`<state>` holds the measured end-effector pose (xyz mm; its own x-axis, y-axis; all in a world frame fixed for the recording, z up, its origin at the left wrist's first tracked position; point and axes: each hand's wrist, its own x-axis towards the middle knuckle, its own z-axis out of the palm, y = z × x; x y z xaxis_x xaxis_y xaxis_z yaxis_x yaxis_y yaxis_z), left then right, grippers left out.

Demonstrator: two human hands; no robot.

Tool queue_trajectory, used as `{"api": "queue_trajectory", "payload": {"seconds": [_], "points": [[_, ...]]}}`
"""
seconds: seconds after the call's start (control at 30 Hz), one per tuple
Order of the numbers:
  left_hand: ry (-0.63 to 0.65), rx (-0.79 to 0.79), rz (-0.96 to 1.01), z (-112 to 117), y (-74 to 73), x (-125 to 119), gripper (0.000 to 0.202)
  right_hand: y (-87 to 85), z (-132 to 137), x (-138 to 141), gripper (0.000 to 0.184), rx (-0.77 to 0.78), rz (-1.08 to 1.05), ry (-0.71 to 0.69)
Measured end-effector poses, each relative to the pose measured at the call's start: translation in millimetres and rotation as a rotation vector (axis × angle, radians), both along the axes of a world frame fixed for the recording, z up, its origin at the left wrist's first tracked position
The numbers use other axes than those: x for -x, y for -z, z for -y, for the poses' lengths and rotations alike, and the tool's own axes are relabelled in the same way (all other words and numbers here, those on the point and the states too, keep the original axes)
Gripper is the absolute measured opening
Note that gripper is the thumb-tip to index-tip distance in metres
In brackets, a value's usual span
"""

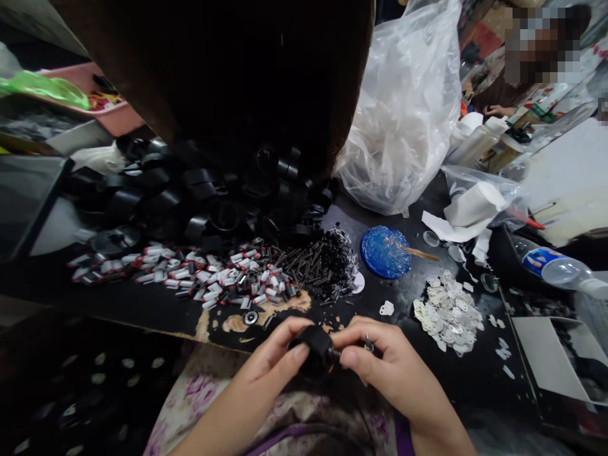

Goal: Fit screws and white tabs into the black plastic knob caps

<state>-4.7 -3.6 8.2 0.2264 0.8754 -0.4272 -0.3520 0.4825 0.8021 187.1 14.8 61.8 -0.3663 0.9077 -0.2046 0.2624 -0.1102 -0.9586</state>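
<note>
My left hand (273, 354) is closed around a small black plastic part (314, 347) just off the near edge of the dark table (418, 380). My right hand (384, 358) pinches the same part from the right, at a small dark spring or screw (336, 353) sticking out of it; a ring shows on one finger. Both hands hover over my lap, which is covered in floral cloth. Straight ahead lie several white-and-red cylinders (209, 275) and a heap of dark screws or springs (316, 263).
A pile of black plastic rings (199, 196) fills the back left. A blue lid with a stick (386, 252) and a heap of small silver plates (449, 310) lie to the right. A clear plastic bag (406, 107), a water bottle (558, 267) and another person sit beyond.
</note>
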Motion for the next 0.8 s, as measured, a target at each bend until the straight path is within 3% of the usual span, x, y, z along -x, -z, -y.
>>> {"api": "queue_trajectory", "payload": {"seconds": [0.17,0.23,0.3,0.37,0.43,0.5,0.63,0.8], "points": [[0.140,0.025,-0.017,13.7,10.2,5.4,0.020,15.1,9.6,4.3,0.037,0.192,-0.025,0.115],[0.072,0.148,0.061,13.1,12.2,3.7,0.023,19.7,6.9,5.1,0.035,0.213,-0.040,0.099],[-0.081,0.264,0.133,10.1,11.4,1.5,0.029,24.7,-0.7,4.8,0.024,0.085,0.056,0.095],[-0.213,0.306,0.174,6.8,9.2,-0.1,0.036,31.8,-11.4,4.9,0.014,-0.160,0.329,0.136],[-0.280,0.303,0.201,4.7,7.3,-0.7,0.037,40.6,-21.9,6.5,0.015,-0.382,0.641,0.153],[-0.328,0.300,0.214,3.9,7.0,-0.9,0.034,48.9,-29.5,9.5,0.014,-0.501,0.831,0.112],[-0.339,0.269,0.219,3.2,10.2,-2.7,0.027,57.0,-33.6,14.4,0.007,-0.591,0.910,0.054],[-0.359,0.204,0.279,-3.8,13.8,-12.2,0.021,52.9,-25.7,14.9,0.004,-0.607,0.793,0.108]]}}
